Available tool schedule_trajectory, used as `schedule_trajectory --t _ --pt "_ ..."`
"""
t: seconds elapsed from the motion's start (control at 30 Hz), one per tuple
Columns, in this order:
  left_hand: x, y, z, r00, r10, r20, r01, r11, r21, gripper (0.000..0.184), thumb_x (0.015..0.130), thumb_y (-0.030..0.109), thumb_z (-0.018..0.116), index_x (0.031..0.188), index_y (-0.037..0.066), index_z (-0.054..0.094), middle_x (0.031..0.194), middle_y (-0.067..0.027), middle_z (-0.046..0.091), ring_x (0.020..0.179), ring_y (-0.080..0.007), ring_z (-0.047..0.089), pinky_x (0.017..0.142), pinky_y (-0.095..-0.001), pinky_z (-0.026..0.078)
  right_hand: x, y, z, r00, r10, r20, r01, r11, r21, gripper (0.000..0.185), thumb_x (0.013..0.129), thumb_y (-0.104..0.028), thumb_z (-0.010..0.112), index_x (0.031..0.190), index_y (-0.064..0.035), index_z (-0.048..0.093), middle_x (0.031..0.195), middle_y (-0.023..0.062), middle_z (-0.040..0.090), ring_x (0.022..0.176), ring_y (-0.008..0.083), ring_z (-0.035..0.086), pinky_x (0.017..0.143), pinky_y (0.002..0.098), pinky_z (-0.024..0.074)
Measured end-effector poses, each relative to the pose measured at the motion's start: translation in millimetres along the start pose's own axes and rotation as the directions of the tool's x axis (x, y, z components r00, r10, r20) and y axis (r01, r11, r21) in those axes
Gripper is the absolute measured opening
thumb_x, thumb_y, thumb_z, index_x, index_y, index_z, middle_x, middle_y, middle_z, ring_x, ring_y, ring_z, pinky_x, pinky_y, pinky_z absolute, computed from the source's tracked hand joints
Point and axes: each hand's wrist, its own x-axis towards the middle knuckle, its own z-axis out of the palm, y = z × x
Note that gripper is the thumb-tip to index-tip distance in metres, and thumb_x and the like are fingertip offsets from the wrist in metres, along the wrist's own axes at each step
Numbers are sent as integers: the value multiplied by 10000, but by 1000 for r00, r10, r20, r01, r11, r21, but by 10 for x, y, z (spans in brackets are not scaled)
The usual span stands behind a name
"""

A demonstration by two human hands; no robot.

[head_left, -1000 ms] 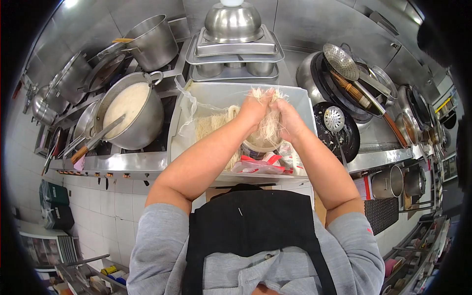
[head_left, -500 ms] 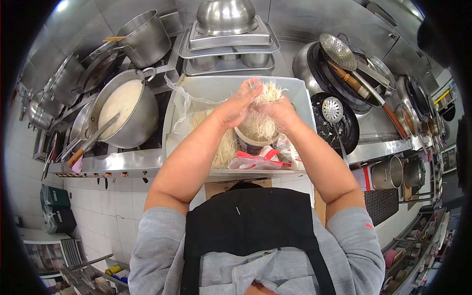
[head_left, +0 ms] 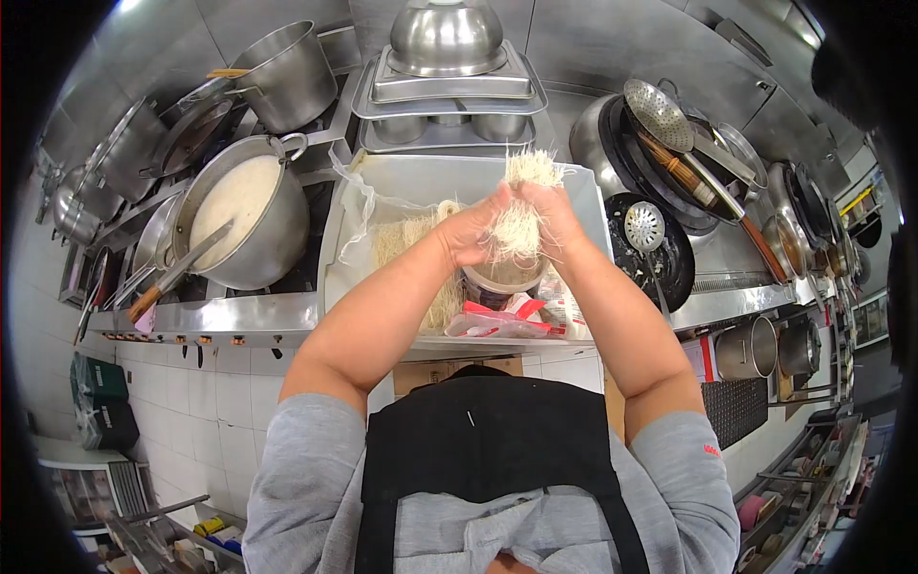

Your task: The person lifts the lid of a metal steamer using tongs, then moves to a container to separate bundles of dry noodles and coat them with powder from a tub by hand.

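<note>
From here, the left hand (head_left: 471, 235) and right hand (head_left: 556, 212) clasp a noodle bundle (head_left: 517, 230) above a tub (head_left: 497, 291); the bin (head_left: 585, 188) holds more noodles (head_left: 405, 239) and packets (head_left: 507, 323), the pot (head_left: 271, 251) whitish liquid (head_left: 232, 201).

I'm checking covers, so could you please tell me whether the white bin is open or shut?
The bin is open: noodles and a bag show inside, no lid over them.

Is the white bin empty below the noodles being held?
No, the white bin contains more noodles, a round tub and a red-and-white packet.
</note>
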Motion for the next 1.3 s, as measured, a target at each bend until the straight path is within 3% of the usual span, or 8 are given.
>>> schedule_trajectory --t 0.2,0.3,0.4,0.47,0.5,0.57,1.0,1.3 --pt "-9 23 127 999 45 -29 -37 972 233 690 734 285 786 1286 67 434 1207 -94 532 1134 -222 515 954 -380 446 139 96 -77 949 -310 60 301 831 -468 175 774 -86 625 939 -29 636 896 53 651 795 195 641 698 334 509" --pt "-38 79 241 995 64 -70 -24 884 468 672 735 181 780 1294 60 428 1204 -99 532 1112 -207 521 936 -368 445 182 156 -182 756 -557 345 604 387 -697 189 769 -122 650 946 -58 652 911 43 656 814 203 633 735 337 496" --pt "-67 122 311 999 44 -21 -24 821 571 715 734 119 753 1339 63 376 1257 -82 497 1130 -196 501 948 -355 429 22 20 -89 735 -553 392 607 280 -744 205 758 -146 678 953 -88 660 933 58 656 827 227 622 770 349 489" --pt "-97 113 326 997 77 -27 -43 776 629 673 718 61 741 1308 49 418 1213 -84 526 1083 -195 528 906 -345 454 -100 -37 38 875 -423 237 462 578 -673 256 743 -117 698 988 -66 645 962 59 658 859 211 623 794 342 489" --pt "-95 101 311 996 80 -26 -46 775 631 673 718 61 741 1308 49 418 1213 -84 526 1083 -195 528 906 -345 454 -130 -35 55 873 -423 240 464 576 -672 256 743 -117 698 988 -66 645 962 59 658 859 211 623 794 342 489" --pt "-69 61 251 974 203 -96 -68 675 735 611 711 21 720 1266 36 465 1168 -89 556 1041 -191 550 875 -340 469 -150 -43 92 960 -265 88 278 873 -401 338 728 -81 718 1043 -31 604 980 65 653 911 189 612 815 322 484" --pt "-32 104 27 971 159 -178 -16 788 616 510 701 -17 702 1184 41 549 1109 -71 602 986 -180 577 861 -325 470 -41 -132 -91 953 -171 252 267 865 -425 742 680 34 707 1332 -40 361 1189 90 556 1078 189 550 929 323 438" --pt "7 82 -64 977 179 -115 -84 821 565 574 713 46 745 1239 61 516 1169 -56 589 1043 -168 562 873 -320 471 -141 -249 -108 962 -98 255 258 626 -736 1013 615 -106 813 1410 -14 192 1300 138 454 1184 212 456 1002 330 371"
